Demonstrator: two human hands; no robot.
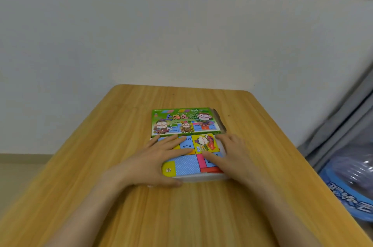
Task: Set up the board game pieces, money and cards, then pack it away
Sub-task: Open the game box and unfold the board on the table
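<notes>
A: Start on the left. What is that hand doing?

B: The left hand (157, 160) lies flat on the folded board (189, 163). Its fingers (173, 142) are straight and spread, gripping nothing. The thumb runs along the near edge, down by the white base (201, 178) under the board. I judge that it is pressing the board level, either seating it in that base or steadying it before lifting it out. I cannot tell which.

A: And the board itself?

B: It sits directly under both sets of fingers, between the two palms. It is stiff, glossy printed card in flat blocks of blue, yellow, pink and red. The base beneath looks like a shallow white tray with a matte, soft rim.

A: Beyond the fingertips?

B: The green box (184, 121) lies just past them, at or against the board's far edge, with its cartoon cover facing up. It is rectangular, thin, shiny card, probably set close so it is within easy reach.

A: The right hand?

B: The right hand (230, 153) mirrors the left. Its fingers (212, 158) are fanned and straight on the board's right side, holding nothing. Two flat palms likely spread the pressure so the board does not tilt.

A: Further right?

B: The tabletop (181, 216) is smooth, pale wood-grain with rounded corners. Off its edge, a crinkled blue plastic bag (347, 186) sits well apart from the right fingers.
</notes>
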